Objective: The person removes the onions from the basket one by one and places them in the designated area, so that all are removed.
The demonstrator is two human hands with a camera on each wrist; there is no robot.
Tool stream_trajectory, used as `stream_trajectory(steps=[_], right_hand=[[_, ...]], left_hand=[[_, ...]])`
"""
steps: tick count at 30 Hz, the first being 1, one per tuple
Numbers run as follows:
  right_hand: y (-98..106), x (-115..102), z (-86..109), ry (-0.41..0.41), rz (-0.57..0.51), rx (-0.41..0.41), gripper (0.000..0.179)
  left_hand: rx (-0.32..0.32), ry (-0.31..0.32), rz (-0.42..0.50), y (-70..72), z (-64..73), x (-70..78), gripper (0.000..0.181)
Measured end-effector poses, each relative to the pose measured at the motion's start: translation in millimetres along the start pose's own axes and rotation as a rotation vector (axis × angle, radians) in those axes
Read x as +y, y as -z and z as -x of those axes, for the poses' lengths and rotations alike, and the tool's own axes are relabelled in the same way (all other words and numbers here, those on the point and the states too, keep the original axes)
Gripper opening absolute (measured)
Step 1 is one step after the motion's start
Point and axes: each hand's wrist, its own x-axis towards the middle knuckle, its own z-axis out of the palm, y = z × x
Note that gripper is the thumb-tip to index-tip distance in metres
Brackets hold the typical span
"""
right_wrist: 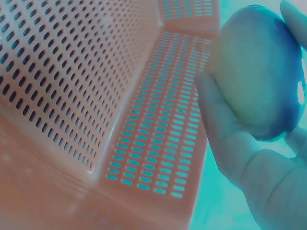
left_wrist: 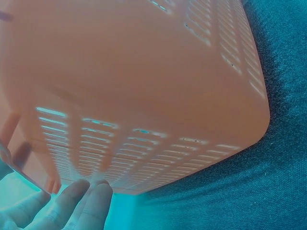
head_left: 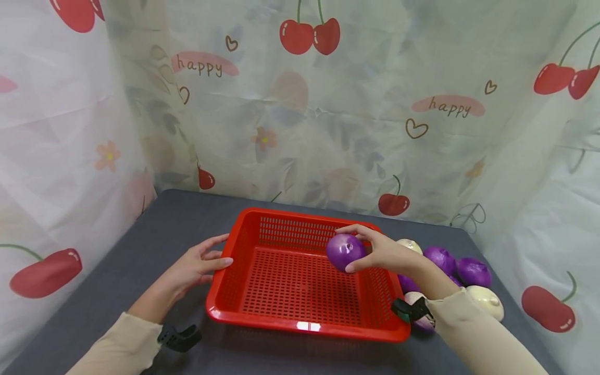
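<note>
A red perforated plastic basket [head_left: 300, 291] stands on the dark table, its slotted floor bare. My left hand [head_left: 194, 268] holds its left rim, thumb over the edge. In the left wrist view, the fingers [left_wrist: 96, 206] touch the outer side wall [left_wrist: 120, 72]. Above the basket's right part, my right hand [head_left: 379, 250] grips a glossy purple onion [head_left: 345, 252] between thumb and fingers. The right wrist view shows this onion [right_wrist: 259, 72] held beside the slotted wall [right_wrist: 153, 110]; its colours look washed out there.
Right of the basket lie several more onions, including purple ones [head_left: 473, 272] and a white one [head_left: 486, 302], partly hidden by my right forearm. The dark tabletop [head_left: 187, 213] ends at patterned curtains [head_left: 319, 130] behind and on both sides.
</note>
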Motion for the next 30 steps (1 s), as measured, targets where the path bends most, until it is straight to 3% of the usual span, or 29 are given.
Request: stream_trajectory(steps=[9, 22, 30], right_hand=[[8.5, 6.3, 20.6, 0.04, -0.087, 0.02, 0.076], [22.2, 6.5, 50.6, 0.076, -0.055, 0.164, 0.063], [23.3, 13.5, 61.3, 0.123, -0.154, 0.135, 0.068]], left_hand=[[-0.016, -0.011, 0.008, 2.0, -1.2, -0.1, 0.079], [-0.03, -0.01, 0.01, 3.6, -1.1, -0.3, 0.079], [-0.03, -0.015, 0.011, 2.6, -2.0, -0.3, 0.078]])
